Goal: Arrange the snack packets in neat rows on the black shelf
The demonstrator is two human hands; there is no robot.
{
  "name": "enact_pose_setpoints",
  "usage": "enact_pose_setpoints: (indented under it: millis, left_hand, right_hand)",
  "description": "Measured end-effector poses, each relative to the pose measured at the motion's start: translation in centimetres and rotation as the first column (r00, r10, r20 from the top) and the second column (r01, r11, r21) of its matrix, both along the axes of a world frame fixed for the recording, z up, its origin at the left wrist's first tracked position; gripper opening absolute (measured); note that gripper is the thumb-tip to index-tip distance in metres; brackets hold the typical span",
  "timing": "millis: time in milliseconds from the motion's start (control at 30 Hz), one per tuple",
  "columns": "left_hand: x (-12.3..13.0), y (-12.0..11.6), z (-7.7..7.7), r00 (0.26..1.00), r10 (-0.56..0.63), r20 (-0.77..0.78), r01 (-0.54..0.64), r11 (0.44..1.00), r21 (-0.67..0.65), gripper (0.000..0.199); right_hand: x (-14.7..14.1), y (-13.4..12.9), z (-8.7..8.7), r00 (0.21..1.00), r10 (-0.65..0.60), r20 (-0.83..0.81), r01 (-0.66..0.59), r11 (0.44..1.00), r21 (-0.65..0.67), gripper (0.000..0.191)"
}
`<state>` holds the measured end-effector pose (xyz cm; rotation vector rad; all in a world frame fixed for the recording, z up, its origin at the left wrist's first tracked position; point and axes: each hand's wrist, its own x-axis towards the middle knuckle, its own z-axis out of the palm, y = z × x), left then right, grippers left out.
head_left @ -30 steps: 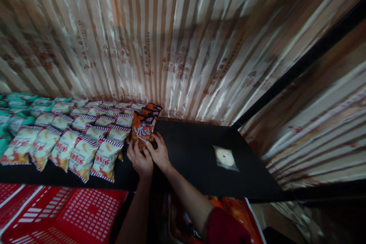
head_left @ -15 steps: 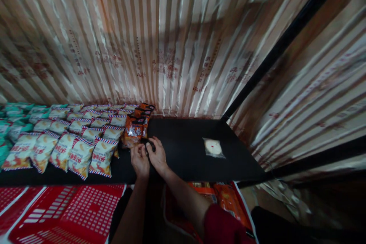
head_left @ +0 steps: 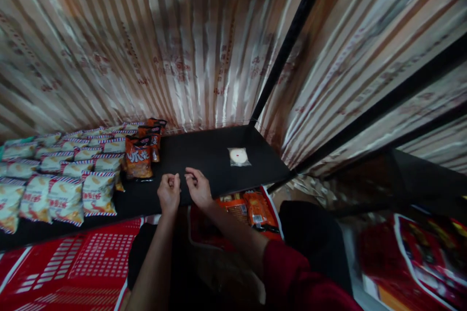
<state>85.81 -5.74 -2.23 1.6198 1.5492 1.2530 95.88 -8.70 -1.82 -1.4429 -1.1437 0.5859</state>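
Observation:
My left hand (head_left: 170,193) hovers over the front of the black shelf (head_left: 204,143), its fingers curled closed with nothing visible in them. Close beside it, my right hand (head_left: 199,188) is bent inward, with the index finger stretched out, fingers apart and empty. The two hands do not touch. Just beyond my left hand stands an orange-and-black snack bag (head_left: 138,159), with more like it behind. Rows of white snack bags with striped edges (head_left: 98,193) stand to its left. A flat clear packet with a round white item (head_left: 239,156) lies farther right.
Below the shelf edge sit an openwork red basket (head_left: 98,257) and a red basket with a white rim (head_left: 275,209) holding orange packs (head_left: 257,209). Another red container (head_left: 408,257) stands at lower right. Black frame bars (head_left: 288,48) cross before the pleated curtain (head_left: 189,58).
Both hands have drawn back from the orange-and-black snack bag and moved slightly apart. That bag now stands by itself on the shelf. My view has turned to the right.

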Motion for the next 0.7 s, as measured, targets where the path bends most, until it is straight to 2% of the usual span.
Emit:
enact_pose_setpoints:
  millis: [133, 233, 333, 433, 567, 633, 700]
  left_hand:
    - [-0.2, -1.1, 0.1, 0.978, -0.051, -0.204, 0.078, 0.989, 0.129, 0.030]
    - [-0.4, -1.8, 0.2, 0.940, -0.068, -0.335, 0.162, 0.952, 0.262, 0.034]
    - [-0.2, -2.4, 0.1, 0.905, -0.057, -0.421, 0.235, 0.893, 0.384, 0.033]
    - [0.6, -3.6, 0.1, 0.877, -0.070, -0.475, 0.313, 0.834, 0.454, 0.030]
    - [2.5, -6.3, -0.2, 0.836, -0.193, -0.514, 0.437, 0.800, 0.410, 0.032]
    - [4.0, -8.1, -0.8, 0.794, -0.307, -0.524, 0.516, 0.797, 0.314, 0.033]
    - [5.7, -9.9, -1.6, 0.742, -0.424, -0.519, 0.573, 0.803, 0.163, 0.032]
  right_hand:
    - [3.2, -4.3, 0.1, 0.998, -0.009, -0.055, 0.012, 0.997, 0.071, 0.026]
    - [6.3, -7.9, -0.2, 0.998, -0.061, -0.034, 0.062, 0.998, 0.032, 0.026]
    - [9.9, -11.3, -1.2, 0.988, -0.142, 0.059, 0.143, 0.990, -0.010, 0.027]
    - [13.6, -14.3, -2.9, 0.960, -0.200, 0.197, 0.212, 0.976, -0.046, 0.028]
    - [17.5, -17.3, -6.2, 0.867, -0.263, 0.423, 0.337, 0.935, -0.112, 0.032]
    - [18.6, -18.1, -8.1, 0.814, -0.274, 0.512, 0.408, 0.898, -0.167, 0.034]
    - [18.9, -18.4, -9.7, 0.790, -0.266, 0.553, 0.452, 0.862, -0.231, 0.038]
